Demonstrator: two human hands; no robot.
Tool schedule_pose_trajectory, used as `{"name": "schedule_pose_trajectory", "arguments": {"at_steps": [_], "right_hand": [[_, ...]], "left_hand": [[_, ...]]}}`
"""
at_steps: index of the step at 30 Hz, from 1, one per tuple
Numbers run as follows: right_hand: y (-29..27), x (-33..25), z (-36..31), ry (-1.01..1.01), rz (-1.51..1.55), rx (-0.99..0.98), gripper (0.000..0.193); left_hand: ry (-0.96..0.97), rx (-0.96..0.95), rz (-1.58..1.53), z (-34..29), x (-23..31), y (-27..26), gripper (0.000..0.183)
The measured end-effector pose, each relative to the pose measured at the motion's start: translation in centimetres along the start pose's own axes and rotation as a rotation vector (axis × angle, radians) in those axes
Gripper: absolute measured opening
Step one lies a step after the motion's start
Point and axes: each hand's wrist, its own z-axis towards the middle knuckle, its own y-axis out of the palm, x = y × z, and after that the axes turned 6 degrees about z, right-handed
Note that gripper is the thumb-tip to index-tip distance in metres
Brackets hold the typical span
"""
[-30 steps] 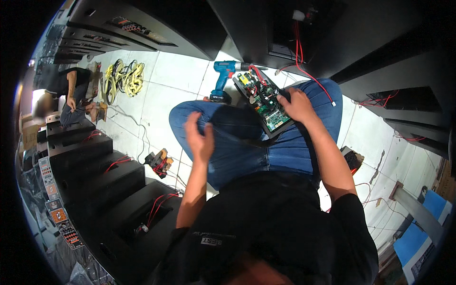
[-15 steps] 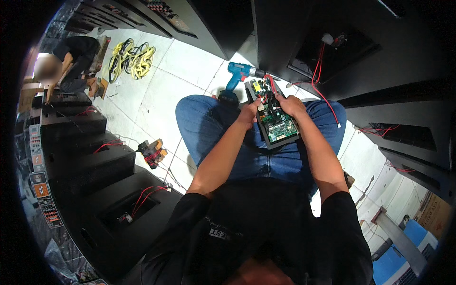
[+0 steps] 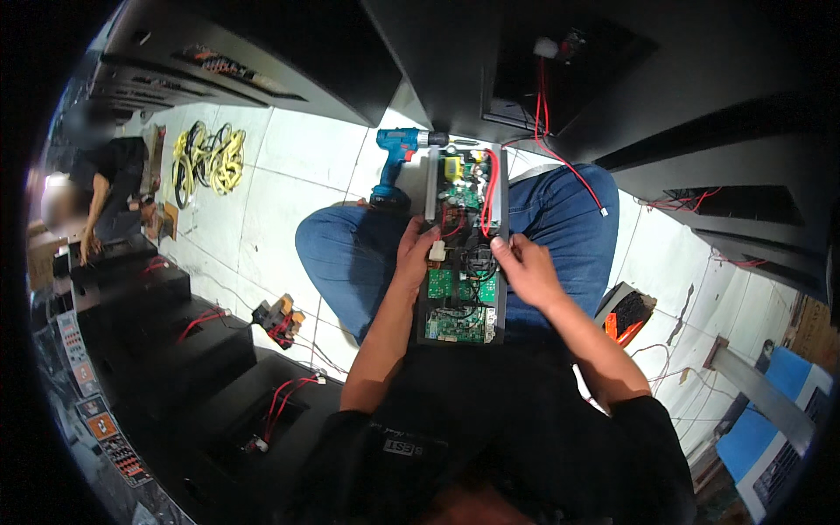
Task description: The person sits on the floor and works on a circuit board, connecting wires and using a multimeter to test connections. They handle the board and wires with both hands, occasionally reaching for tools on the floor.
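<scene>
A long dark panel carrying green circuit boards point(image 3: 459, 325) rests over my lap, its board side up. Red wires point(image 3: 490, 192) loop along its upper right part, and a white connector point(image 3: 437, 252) lies near its left edge. My left hand point(image 3: 415, 251) is closed around the left edge, with the fingers hidden under it. On the opposite edge my right hand point(image 3: 528, 269) grips with the thumb on top. Just beyond the panel's far left corner stands a blue cordless drill point(image 3: 398, 149), its bit pointing right.
Black speaker cabinets point(image 3: 560, 79) with dangling red wires surround me. A yellow and black cable coil point(image 3: 210, 162) lies on the tiled floor point(image 3: 289, 157). Wired parts point(image 3: 278, 322) sit at left, an open box point(image 3: 628, 311) at right. Another person point(image 3: 114, 184) bends over cabinets at far left.
The circuit board panel has come closer to my body and turned from slanted to nearly straight. Both hands have moved with it, still on its edges. The view has shifted.
</scene>
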Motion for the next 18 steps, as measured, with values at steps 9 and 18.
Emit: {"name": "schedule_pose_trajectory", "arguments": {"at_steps": [9, 18], "right_hand": [[-4.4, 0.1, 15.0, -0.486, 0.036, 0.591, 0.065], [-6.4, -0.4, 9.9, -0.525, -0.184, 0.756, 0.01]], "left_hand": [[0.18, -0.198, -0.188, 1.9, -1.6, -1.9, 0.037], [0.185, -0.072, 0.066, 2.7, 0.9, 2.1, 0.032]]}}
